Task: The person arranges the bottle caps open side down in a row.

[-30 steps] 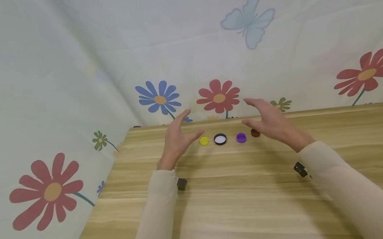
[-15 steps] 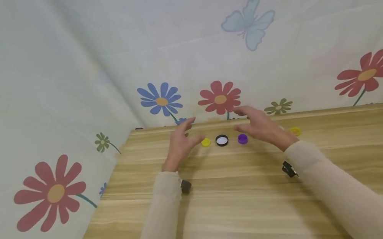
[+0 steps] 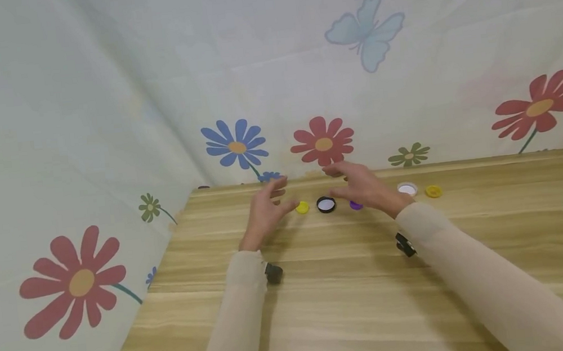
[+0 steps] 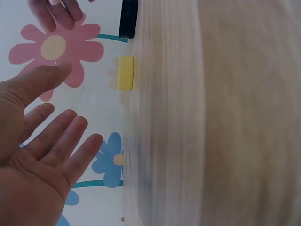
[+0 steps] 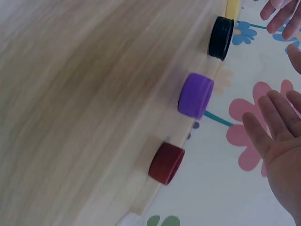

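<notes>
My left hand (image 3: 263, 212) hovers above the table with thumb and fingers spread, holding nothing. Just right of its thumb lies a small yellow bottle cap (image 3: 302, 207). Beside that is a black cap (image 3: 325, 205) with a whitish inside. My right hand (image 3: 364, 189) hangs over a purple cap (image 3: 356, 205) and partly covers it; its fingers are apart and touch nothing. A dark red cap (image 5: 166, 163) shows in the right wrist view but is hidden behind the right hand in the head view. In the left wrist view the left palm (image 4: 37, 183) faces the camera.
Further right in the row lie a white cap (image 3: 407, 189) and a darker yellow cap (image 3: 433, 191). The wooden table (image 3: 345, 305) ends at the back against a flower-printed cloth (image 3: 270, 58), which also hangs on the left.
My right hand has moved left, from beside the dark red cap to over the purple one, uncovering the white and darker yellow caps. The left hand has shifted slightly right; the caps stay put.
</notes>
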